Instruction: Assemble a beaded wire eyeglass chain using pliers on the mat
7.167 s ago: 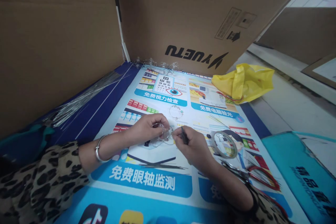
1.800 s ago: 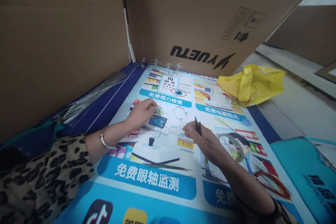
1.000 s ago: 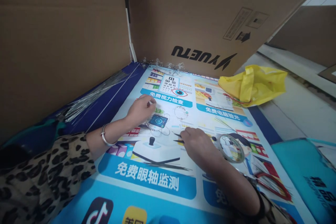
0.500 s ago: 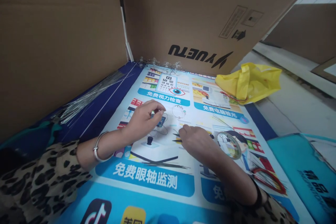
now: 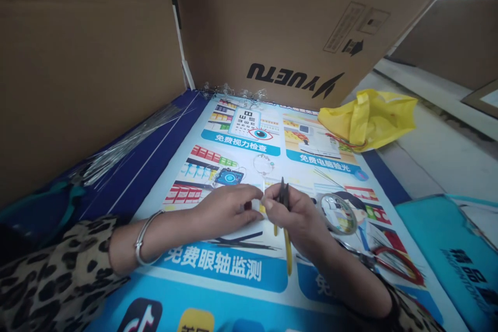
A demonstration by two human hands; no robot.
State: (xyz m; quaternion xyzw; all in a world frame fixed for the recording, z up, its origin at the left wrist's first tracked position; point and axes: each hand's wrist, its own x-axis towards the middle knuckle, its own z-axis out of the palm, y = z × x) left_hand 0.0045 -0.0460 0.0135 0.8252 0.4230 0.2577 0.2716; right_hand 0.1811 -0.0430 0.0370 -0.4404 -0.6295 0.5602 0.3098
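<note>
Poster (image 5: 218,290) covers the surface, printed 免费视力检查 and 免费眼轴监测. My right hand (image 5: 298,218) is clamped on yellow-handled pliers (image 5: 288,257), tips up, mid-poster. My left hand (image 5: 227,210) is pinched shut against the tips, and what it pinches is too small to tell. Half a second ago the hands were apart, pliers flat. Beaded wire ring (image 5: 263,164) just beyond. Cardboard box (image 5: 272,21) behind reads YUETU, upside down. Red scissors (image 5: 392,264) partly hidden by my forearm.

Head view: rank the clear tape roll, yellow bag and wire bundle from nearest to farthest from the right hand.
1. clear tape roll, just right of the right hand.
2. yellow bag, farther back on the right.
3. wire bundle, far left, beyond the other hand.
</note>
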